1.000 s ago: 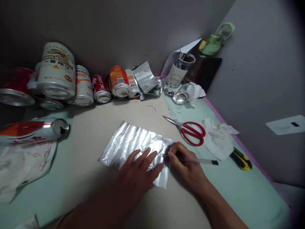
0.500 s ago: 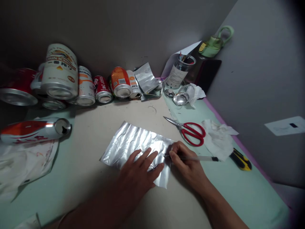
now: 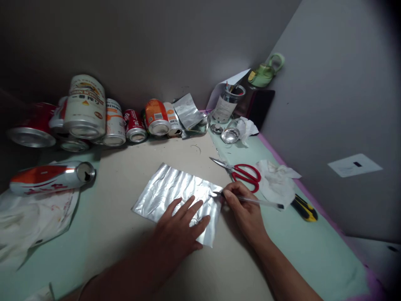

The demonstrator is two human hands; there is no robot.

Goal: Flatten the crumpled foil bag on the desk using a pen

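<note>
A creased silvery metal sheet (image 3: 169, 188) lay on the worktop (image 3: 119, 175) beneath the left hand (image 3: 177, 230), whose fingers were spread across it, gripping nothing. The right hand (image 3: 247, 213) had its fingers closed around a clear-barrelled pen (image 3: 266, 203), the tip at the sheet's right-hand part. Red-handled scissors (image 3: 232, 168) lay just beyond, beside a crumpled tissue (image 3: 275, 184).

The pale-green table (image 3: 313, 255) holds a beige board (image 3: 125, 167) bearing a crinkled silver metal sheet (image 3: 171, 186). Crumpled white tissue (image 3: 276, 182) lies at the sheet's three o'clock.
</note>
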